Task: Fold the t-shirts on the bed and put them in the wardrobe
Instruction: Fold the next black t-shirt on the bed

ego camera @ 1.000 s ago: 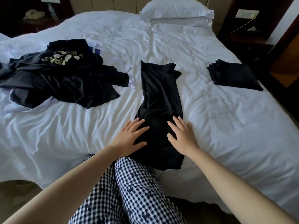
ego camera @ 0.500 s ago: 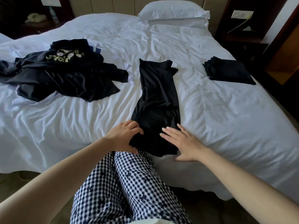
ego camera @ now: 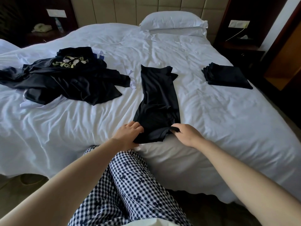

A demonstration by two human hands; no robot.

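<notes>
wide bed (ego camera: 81,124) under a crumpled white duvet. at the head end, right of centre, two white pillows (ego camera: 172,22), one on the other. on the left half, a loose heap of black t-shirts (ego camera: 76,85), near its top a gold-printed t-shirt (ego camera: 71,62), scraps of white fabric (ego camera: 31,104) poking out from under the heap. in the middle, a long-folded black t-shirt (ego camera: 158,98) lying lengthwise, near hem at the foot edge. toward the right edge, well apart, a neat stack of folded black t-shirts (ego camera: 226,75).

Bare sheet (ego camera: 211,115) right of t-shirt (ego camera: 158,95); clothes pile (ego camera: 65,82) crowds left.
</notes>
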